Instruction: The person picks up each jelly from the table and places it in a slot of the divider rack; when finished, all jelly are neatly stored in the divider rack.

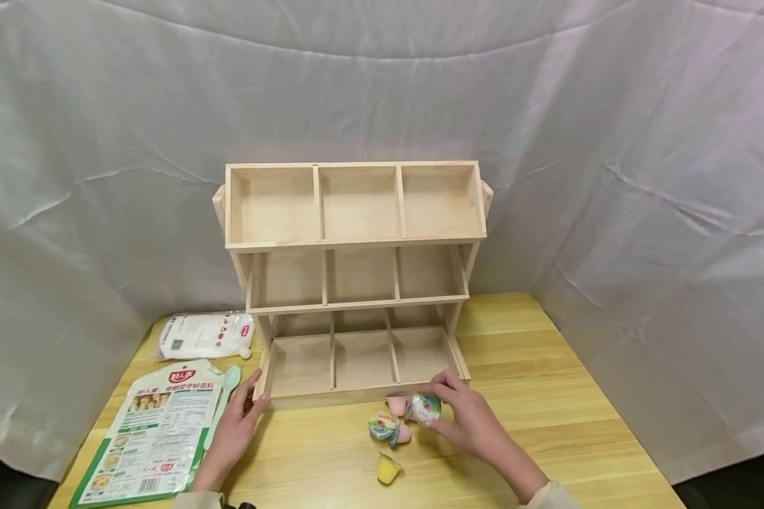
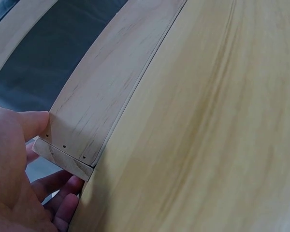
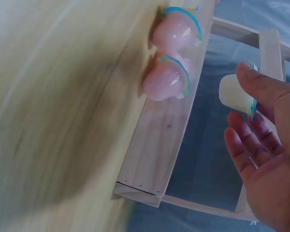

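Note:
A wooden three-tier shelf (image 1: pixel 356 244) stands on the table, each tier split into three compartments. My left hand (image 1: pixel 232 431) grips its lower front left corner; in the left wrist view, the thumb lies on the front board (image 2: pixel 106 87) and the fingers curl around the side. Between thumb and fingers my right hand (image 1: pixel 471 420) pinches a whitish jelly cup (image 3: pixel 234 94), near the shelf's front edge. Close by lie two pink jelly cups (image 1: pixel 397 405) and another cup with its printed lid (image 1: pixel 383 425) showing. A yellow jelly cup (image 1: pixel 388 469) lies nearer the front.
On the left lie a green and white food packet (image 1: pixel 153 431), a pale green spoon (image 1: pixel 226 392) partly over it, and a white plastic packet (image 1: pixel 204 335) farther back. Grey cloth (image 1: pixel 382 92) hangs behind and along both sides of the table (image 1: pixel 522 353).

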Demonstrator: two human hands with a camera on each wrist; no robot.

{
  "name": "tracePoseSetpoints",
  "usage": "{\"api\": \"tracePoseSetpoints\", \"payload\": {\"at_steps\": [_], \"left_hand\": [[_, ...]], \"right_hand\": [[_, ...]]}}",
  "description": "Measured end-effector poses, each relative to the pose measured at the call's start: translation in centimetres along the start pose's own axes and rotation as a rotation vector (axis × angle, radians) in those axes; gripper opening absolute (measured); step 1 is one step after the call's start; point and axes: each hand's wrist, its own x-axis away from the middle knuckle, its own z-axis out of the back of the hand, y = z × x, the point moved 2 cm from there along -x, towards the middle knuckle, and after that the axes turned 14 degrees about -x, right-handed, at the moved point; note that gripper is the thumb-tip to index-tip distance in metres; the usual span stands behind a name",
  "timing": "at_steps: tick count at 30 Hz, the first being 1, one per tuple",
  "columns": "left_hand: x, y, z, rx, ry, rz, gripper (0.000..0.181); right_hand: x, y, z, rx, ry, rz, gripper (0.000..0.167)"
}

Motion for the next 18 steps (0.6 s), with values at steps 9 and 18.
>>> {"api": "tracePoseSetpoints", "payload": {"at_steps": [9, 18], "left_hand": [[0.1, 0.0, 0.1, 0.006, 0.005, -0.008, 0.061], [0.0, 0.0, 0.0, 0.017, 0.006, -0.019, 0.062]], "right_hand": [[-0.7, -0.3, -0.2, -0.099, 0.022, 0.020, 0.049], [-1.8, -0.1, -1.8, -0.177, 0.034, 0.025, 0.047]]}}
